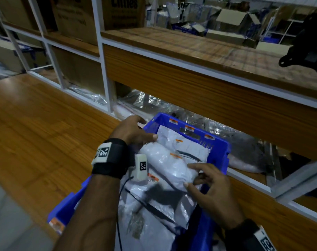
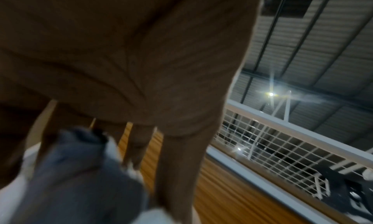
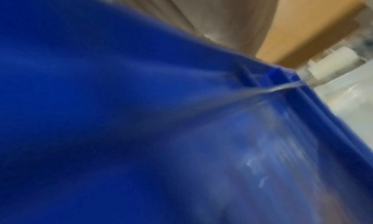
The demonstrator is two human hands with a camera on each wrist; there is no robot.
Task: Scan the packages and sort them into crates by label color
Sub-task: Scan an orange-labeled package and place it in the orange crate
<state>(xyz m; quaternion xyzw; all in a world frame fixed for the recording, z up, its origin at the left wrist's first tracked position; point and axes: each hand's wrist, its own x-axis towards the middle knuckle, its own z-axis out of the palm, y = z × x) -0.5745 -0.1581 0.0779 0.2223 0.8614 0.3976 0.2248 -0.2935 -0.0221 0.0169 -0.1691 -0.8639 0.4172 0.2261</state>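
white package point(image 1: 169, 164) | between both hands' grip | over blue crate point(image 1: 218, 145)

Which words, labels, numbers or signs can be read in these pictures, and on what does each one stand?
"Little's": on a cardboard box on the upper shelf; the smaller print below it is blurred.
Orange labels on the blue crate: too blurred to read.
Orange label on the white package: unreadable.
Square code markers on the left wrist band: patterns, no words.
Wrist views: no text.
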